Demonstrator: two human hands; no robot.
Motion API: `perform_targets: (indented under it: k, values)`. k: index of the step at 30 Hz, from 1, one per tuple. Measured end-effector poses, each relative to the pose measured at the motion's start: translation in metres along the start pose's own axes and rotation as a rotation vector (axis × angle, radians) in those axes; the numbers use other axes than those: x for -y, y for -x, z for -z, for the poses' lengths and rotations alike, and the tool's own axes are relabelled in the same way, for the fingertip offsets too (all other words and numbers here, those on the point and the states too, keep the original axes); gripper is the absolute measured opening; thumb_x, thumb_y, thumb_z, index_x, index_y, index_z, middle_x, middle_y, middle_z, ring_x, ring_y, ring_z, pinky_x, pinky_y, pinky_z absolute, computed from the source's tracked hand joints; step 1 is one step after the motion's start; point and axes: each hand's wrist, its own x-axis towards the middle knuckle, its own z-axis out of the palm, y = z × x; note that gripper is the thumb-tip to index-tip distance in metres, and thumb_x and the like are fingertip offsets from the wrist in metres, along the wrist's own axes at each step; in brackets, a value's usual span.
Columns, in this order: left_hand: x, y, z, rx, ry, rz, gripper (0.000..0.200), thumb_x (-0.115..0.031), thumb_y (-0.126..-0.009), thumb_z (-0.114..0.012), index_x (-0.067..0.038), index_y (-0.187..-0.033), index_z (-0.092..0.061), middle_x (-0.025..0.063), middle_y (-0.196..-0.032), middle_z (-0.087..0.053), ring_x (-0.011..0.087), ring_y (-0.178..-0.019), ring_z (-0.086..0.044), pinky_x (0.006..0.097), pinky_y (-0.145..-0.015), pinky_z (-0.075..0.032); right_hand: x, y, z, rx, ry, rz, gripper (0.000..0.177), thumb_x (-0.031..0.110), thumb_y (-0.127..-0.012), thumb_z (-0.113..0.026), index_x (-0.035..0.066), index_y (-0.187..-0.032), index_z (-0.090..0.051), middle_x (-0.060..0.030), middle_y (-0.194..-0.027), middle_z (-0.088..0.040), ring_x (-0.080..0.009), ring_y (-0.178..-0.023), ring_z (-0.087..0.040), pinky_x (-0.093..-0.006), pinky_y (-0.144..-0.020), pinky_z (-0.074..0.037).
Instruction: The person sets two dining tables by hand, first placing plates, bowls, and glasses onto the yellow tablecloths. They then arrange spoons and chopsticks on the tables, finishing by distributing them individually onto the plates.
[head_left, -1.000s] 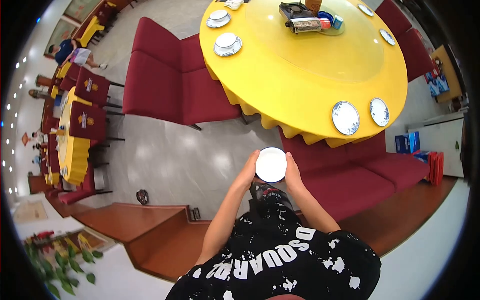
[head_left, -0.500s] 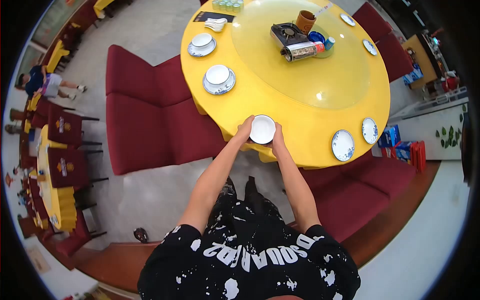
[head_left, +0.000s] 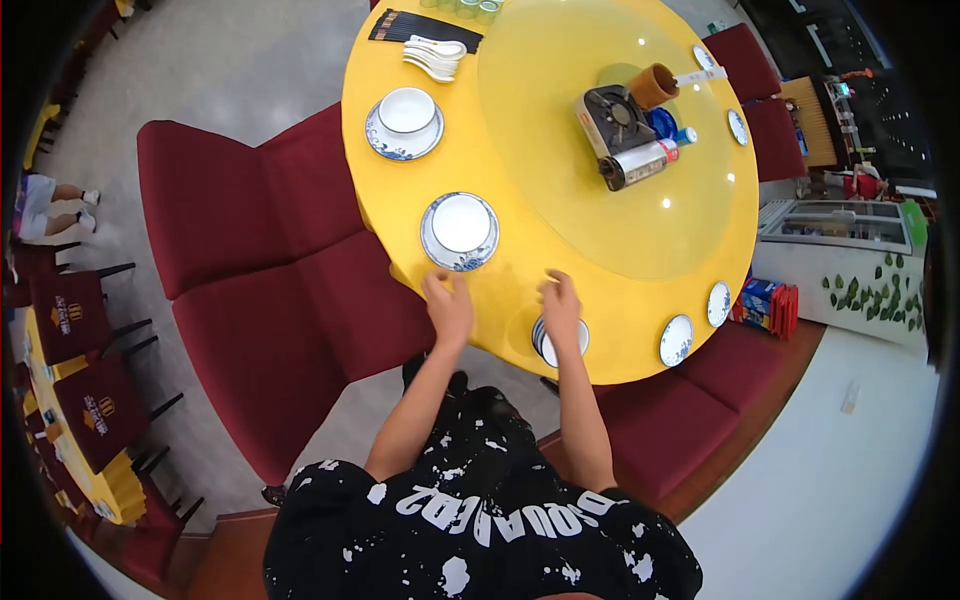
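My left hand (head_left: 448, 308) is over the table's near edge, just below a white bowl (head_left: 461, 223) that sits on a blue-patterned plate (head_left: 458, 263). Its fingers are apart and nothing is in them. Above the yellow cloth to the right, my right hand (head_left: 560, 300) is empty too, with loosely bent fingers. Beneath my right wrist stands a stack of bowls (head_left: 541, 342) with blue-striped sides, partly hidden by the forearm. Farther up the left side, another white bowl (head_left: 407, 110) rests on its own patterned plate (head_left: 404, 150).
On the glass turntable (head_left: 560, 200) are a portable gas stove (head_left: 617, 115), a gas canister (head_left: 640, 163) and a brown pot (head_left: 653, 87). White spoons (head_left: 432, 60) and black chopsticks (head_left: 425, 30) lie at upper left. Patterned plates (head_left: 676, 341) line the right. Maroon chairs (head_left: 290, 330) surround the table.
Both hands have let go of the bowl stack, which now stands on the table near the edge. My hands have moved apart, the left toward the plated bowl. The view has shifted.
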Motion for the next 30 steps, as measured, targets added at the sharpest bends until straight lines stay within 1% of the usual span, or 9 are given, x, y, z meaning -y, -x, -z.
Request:
perform_targets:
  k: [4, 5, 8, 13, 19, 23, 26, 28, 30]
  values:
    - [-0.034, -0.089, 0.019, 0.16, 0.01, 0.128, 0.036, -0.019, -0.094, -0.054, 0.004, -0.121, -0.052, 0.0233, -0.116, -0.058, 0.038, -0.104, -0.058, 0.0451, -0.09, -0.045, 0.033, -0.068, -0.107, 0.134, 0.166, 0.048, 0.039, 0.025, -0.096, -0.051, 0.001, -0.126, -0.054, -0.0196, -0.084, -0.068, -0.0245, -0.063, -0.066, -0.0343, -0.065, -0.052]
    - [-0.023, -0.106, 0.008, 0.1, -0.189, -0.052, 0.032, -0.018, -0.095, -0.052, 0.004, -0.119, -0.052, 0.0241, -0.11, -0.061, 0.0386, -0.099, -0.061, 0.045, -0.086, -0.047, 0.036, -0.083, -0.126, 0.148, 0.219, 0.033, 0.039, 0.025, -0.096, -0.05, 0.0, -0.126, -0.054, -0.02, -0.083, -0.068, -0.0255, -0.062, -0.066, -0.035, -0.065, -0.052]
    - [-0.02, -0.138, 0.015, 0.23, -0.084, -0.026, 0.031, -0.016, -0.095, -0.05, 0.003, -0.118, -0.053, 0.025, -0.105, -0.064, 0.039, -0.096, -0.063, 0.0455, -0.084, -0.048, 0.049, -0.107, -0.15, 0.113, 0.199, 0.108, 0.036, 0.022, -0.098, -0.044, -0.001, -0.123, -0.055, -0.0218, -0.079, -0.067, -0.029, -0.061, -0.066, -0.0386, -0.063, -0.052]
    - [-0.093, -0.206, 0.054, 0.067, 0.065, -0.114, 0.029, -0.013, -0.094, -0.048, 0.003, -0.117, -0.054, 0.0244, -0.085, -0.066, 0.0408, -0.082, -0.065, 0.0453, -0.073, -0.049, 0.149, -0.154, -0.174, 0.061, 0.059, 0.276, 0.034, 0.022, -0.098, -0.044, -0.001, -0.12, -0.056, -0.0238, -0.082, -0.067, -0.0328, -0.068, -0.068, -0.0435, -0.066, -0.052]
    - [-0.086, -0.329, 0.037, -0.098, -0.134, -0.268, 0.034, -0.016, -0.093, -0.047, 0.003, -0.12, -0.057, 0.0257, -0.106, -0.063, 0.0408, -0.098, -0.061, 0.0468, -0.087, -0.047, 0.202, -0.246, -0.241, 0.019, 0.226, 0.331, 0.033, 0.021, -0.096, -0.044, 0.001, -0.119, -0.057, -0.0282, -0.089, -0.067, -0.0453, -0.084, -0.065, -0.0537, -0.077, -0.05]
    - [-0.084, -0.337, 0.037, -0.001, -0.269, -0.126, 0.042, -0.019, -0.092, -0.047, 0.0, -0.13, -0.053, 0.025, -0.123, -0.057, 0.0393, -0.11, -0.057, 0.0479, -0.095, -0.044, 0.224, -0.248, -0.234, 0.126, 0.471, 0.24, 0.034, 0.023, -0.096, -0.042, 0.002, -0.117, -0.057, -0.0288, -0.089, -0.066, -0.0452, -0.085, -0.065, -0.0529, -0.079, -0.051]
    - [-0.044, -0.364, 0.015, 0.009, -0.076, -0.083, 0.048, -0.018, -0.092, -0.045, -0.002, -0.137, -0.047, 0.0251, -0.118, -0.059, 0.0364, -0.101, -0.062, 0.0451, -0.089, -0.049, 0.198, -0.264, -0.249, 0.111, 0.328, 0.294, 0.035, 0.023, -0.094, -0.042, 0.004, -0.12, -0.057, -0.0283, -0.091, -0.067, -0.0458, -0.087, -0.065, -0.0531, -0.081, -0.051]
    - [-0.024, -0.378, 0.007, 0.154, 0.11, -0.148, 0.049, -0.016, -0.095, -0.04, -0.002, -0.142, -0.04, 0.0203, -0.094, -0.065, 0.0248, -0.064, -0.065, 0.0338, -0.056, -0.055, 0.184, -0.276, -0.26, 0.19, -0.044, 0.1, 0.038, 0.021, -0.092, -0.042, 0.007, -0.124, -0.057, -0.0282, -0.1, -0.067, -0.0452, -0.092, -0.065, -0.0533, -0.084, -0.05]
    - [-0.024, -0.387, 0.01, 0.33, 0.055, -0.086, 0.038, -0.014, -0.099, -0.037, 0.001, -0.132, -0.047, 0.0145, -0.091, -0.065, 0.0177, -0.061, -0.063, 0.0317, -0.053, -0.053, 0.176, -0.275, -0.265, 0.088, 0.158, 0.274, 0.038, 0.018, -0.091, -0.046, 0.005, -0.124, -0.058, -0.026, -0.103, -0.066, -0.0411, -0.089, -0.066, -0.0498, -0.08, -0.052]
